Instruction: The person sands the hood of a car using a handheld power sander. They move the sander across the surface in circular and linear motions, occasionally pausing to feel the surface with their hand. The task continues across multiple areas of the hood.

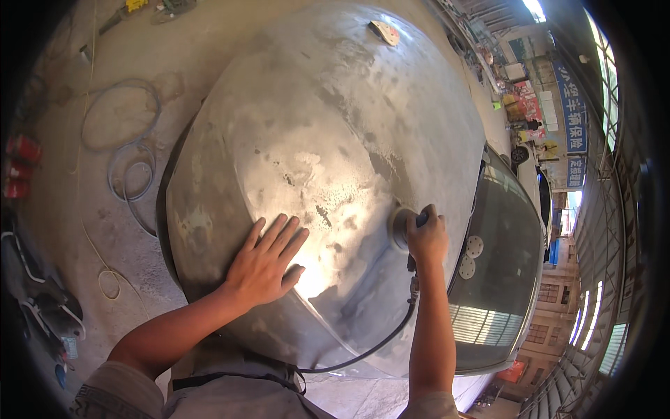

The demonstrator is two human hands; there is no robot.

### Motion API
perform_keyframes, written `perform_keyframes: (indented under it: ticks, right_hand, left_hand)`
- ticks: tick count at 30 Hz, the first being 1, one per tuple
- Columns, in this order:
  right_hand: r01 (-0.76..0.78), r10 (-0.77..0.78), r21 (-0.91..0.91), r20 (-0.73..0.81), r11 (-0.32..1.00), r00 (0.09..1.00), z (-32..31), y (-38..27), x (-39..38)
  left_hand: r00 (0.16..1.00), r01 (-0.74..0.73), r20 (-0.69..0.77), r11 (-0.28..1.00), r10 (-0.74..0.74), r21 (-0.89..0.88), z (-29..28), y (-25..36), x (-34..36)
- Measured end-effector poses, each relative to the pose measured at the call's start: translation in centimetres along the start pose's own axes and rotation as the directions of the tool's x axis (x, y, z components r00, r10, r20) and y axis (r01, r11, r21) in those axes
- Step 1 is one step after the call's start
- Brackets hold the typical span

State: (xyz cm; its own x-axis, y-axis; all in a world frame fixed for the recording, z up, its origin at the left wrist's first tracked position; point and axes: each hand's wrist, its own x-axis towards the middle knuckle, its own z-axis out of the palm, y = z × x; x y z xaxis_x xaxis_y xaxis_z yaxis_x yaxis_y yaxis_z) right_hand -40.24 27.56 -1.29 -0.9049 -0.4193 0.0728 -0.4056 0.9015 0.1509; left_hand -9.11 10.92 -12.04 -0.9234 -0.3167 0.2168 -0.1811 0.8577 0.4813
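In front of me lies a car hood (279, 133), dusty grey with dull, patchy, sanded areas and a bright glare in the middle. My left hand (269, 262) rests palm down on it, fingers spread. Farther right, my right hand (428, 241) is wrapped round an air sander (399, 229), whose round pad meets the hood surface. A black air hose (377, 346) runs from the sander's fitting across the hood's near side toward my waist. Its trigger and most of the sander's body are hidden by my fingers.
Two perforated sanding discs (474, 246) lie on the windshield (492, 251). Across the hood sits a pale pad-like block (384, 33). Coiled hose (132, 171) lies on the floor at left, near red containers (24, 157). Another car (534, 174) is parked beyond the windshield.
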Motion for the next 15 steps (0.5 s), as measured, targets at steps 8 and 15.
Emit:
perform_keyframes:
  ticks: [8,15]
  right_hand:
    - [-0.07,0.077,0.077,-0.089,0.995,0.993,1.9,1.2,2.9]
    - [-0.087,0.095,0.057,-0.161,0.995,0.982,1.7,-3.2,6.4]
  left_hand:
    - [1.0,0.004,0.011,0.999,-0.004,-0.053,0.0,-0.1,0.0]
    - [1.0,0.008,0.027,0.999,-0.007,-0.036,0.1,-0.3,-0.1]
